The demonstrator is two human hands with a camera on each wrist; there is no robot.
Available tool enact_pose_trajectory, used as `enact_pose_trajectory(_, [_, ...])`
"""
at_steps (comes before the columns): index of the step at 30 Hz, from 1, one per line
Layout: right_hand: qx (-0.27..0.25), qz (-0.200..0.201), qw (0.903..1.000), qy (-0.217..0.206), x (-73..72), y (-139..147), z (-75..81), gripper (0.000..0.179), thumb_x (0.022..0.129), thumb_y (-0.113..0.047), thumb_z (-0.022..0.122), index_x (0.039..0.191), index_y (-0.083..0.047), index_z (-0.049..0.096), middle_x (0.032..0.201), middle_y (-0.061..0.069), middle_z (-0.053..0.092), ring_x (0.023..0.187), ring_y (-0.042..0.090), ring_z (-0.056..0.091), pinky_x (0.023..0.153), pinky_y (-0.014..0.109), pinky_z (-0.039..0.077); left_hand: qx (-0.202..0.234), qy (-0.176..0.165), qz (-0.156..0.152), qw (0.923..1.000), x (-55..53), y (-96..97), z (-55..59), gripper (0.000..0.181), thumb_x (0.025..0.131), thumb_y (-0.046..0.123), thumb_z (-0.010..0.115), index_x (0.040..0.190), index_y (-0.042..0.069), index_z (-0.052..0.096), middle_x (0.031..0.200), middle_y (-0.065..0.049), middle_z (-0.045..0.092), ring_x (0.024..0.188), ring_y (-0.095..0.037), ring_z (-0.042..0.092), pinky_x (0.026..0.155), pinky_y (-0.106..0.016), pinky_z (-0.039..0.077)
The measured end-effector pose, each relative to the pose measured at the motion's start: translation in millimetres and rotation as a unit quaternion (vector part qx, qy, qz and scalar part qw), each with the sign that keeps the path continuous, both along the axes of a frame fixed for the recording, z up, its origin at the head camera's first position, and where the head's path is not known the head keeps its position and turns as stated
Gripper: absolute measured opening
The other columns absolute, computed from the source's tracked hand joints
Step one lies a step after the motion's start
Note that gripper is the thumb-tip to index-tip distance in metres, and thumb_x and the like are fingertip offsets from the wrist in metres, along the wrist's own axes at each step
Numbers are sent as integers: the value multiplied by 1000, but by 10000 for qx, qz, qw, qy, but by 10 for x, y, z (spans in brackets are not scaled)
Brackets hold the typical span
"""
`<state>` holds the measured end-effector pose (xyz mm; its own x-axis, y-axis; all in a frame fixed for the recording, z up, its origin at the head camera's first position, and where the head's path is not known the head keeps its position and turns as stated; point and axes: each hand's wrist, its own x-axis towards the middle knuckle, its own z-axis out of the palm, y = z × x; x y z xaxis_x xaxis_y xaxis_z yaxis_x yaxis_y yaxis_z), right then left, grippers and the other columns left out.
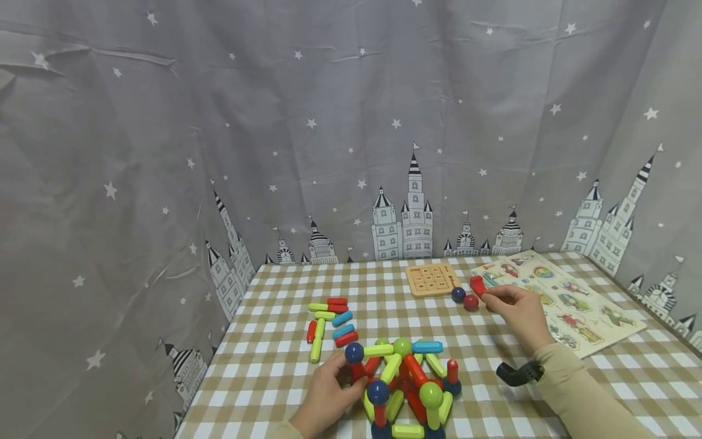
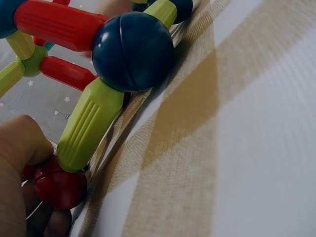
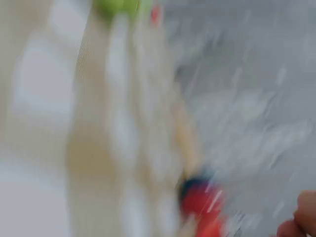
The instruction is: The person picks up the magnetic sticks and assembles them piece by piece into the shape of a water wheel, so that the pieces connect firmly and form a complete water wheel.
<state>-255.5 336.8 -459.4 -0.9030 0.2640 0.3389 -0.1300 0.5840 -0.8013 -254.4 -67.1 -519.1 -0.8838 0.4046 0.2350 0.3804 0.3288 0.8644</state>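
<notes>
A magnetic ball-and-rod construction (image 1: pixel 403 381) of red, lime, blue and dark blue pieces stands near the front of the table. My left hand (image 1: pixel 329 390) grips its left side, around an upright red rod topped by a dark blue ball (image 1: pixel 354 352). In the left wrist view, those fingers lie against a red ball (image 2: pixel 60 183) at the base, joined by a lime rod (image 2: pixel 91 123) to a dark blue ball (image 2: pixel 133 52). Farther back, my right hand (image 1: pixel 518 314) pinches the near end of a red rod (image 1: pixel 478 285). The right wrist view is blurred.
Beside the right hand lie a dark blue ball (image 1: pixel 458 294) and a red ball (image 1: pixel 471 302). A wooden number puzzle (image 1: pixel 419 293) is behind them, and a picture puzzle board (image 1: pixel 614 335) is at right. Several loose rods (image 1: pixel 318 341) lie left. A grey curtain (image 1: pixel 329 122) hangs behind.
</notes>
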Motion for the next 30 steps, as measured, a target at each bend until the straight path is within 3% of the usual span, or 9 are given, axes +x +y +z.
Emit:
enact_pose_trajectory(2, [330,-445,9979,-331,-96,212,-109,37,98,-32,71,122,-4,73,111,17,76,104,27,68,85,32,51,-68,67,13,10000,3,-4,-9,28,88,18,79,115,20,71,107,1,66,95,-8,64,81,-23,57])
enact_pose_trajectory(4, [541,-502,9954,-607,-172,356,-250,41,97,-32,71,126,-2,71,115,19,74,110,34,67,88,40,50,-149,120,25,9998,12,-10,-19,28,88,17,79,115,20,71,106,2,65,93,-7,63,79,-23,57])
enact_pose_trajectory(8, [697,-311,9947,-683,-293,477,-435,44,94,-29,75,127,0,69,117,22,73,108,39,68,90,51,52,-218,188,9,9996,18,-13,-34,28,87,16,79,114,20,71,104,2,65,90,-6,62,77,-23,57])
enact_pose_trajectory(13, [1036,-127,9925,-632,-384,434,-442,41,92,-26,78,124,-2,70,114,19,73,103,35,68,90,52,52,-67,191,-39,9998,12,-5,-28,29,87,15,79,115,18,70,106,0,67,93,-7,65,79,-23,58])
enact_pose_trajectory(15, [1105,131,9908,-767,-363,373,-414,37,90,-25,79,120,-4,71,109,15,74,100,30,69,88,47,53,-45,185,-44,9998,10,-1,-27,29,87,14,79,114,18,70,107,1,67,94,-7,66,80,-23,58])
enact_pose_trajectory(17, [1066,636,9883,-882,-303,305,-387,35,88,-24,81,116,-6,72,105,10,74,96,25,68,85,39,54,-62,203,-41,9998,8,4,-24,29,88,15,79,115,18,70,107,1,67,93,-7,66,79,-23,58])
enact_pose_trajectory(22, [418,2098,9688,-1255,-105,120,-367,35,84,-22,84,114,-7,73,104,4,73,93,18,67,79,25,54,-54,218,13,9997,-1,6,12,29,88,15,79,115,19,71,106,1,68,93,-8,65,79,-23,58])
enact_pose_trajectory(25, [137,2314,9649,-1233,-34,49,-359,36,84,-21,85,114,-6,73,102,4,74,91,15,68,78,23,54,-69,207,90,9997,-12,4,27,28,88,16,79,114,19,70,105,1,68,93,-8,64,79,-23,57])
enact_pose_trajectory(30, [-531,2552,9625,-754,104,2,-268,35,87,-13,81,116,1,70,106,10,73,92,14,70,79,25,57,-222,139,131,9996,-20,14,5,29,88,17,79,116,19,71,105,2,67,91,-8,63,77,-23,57])
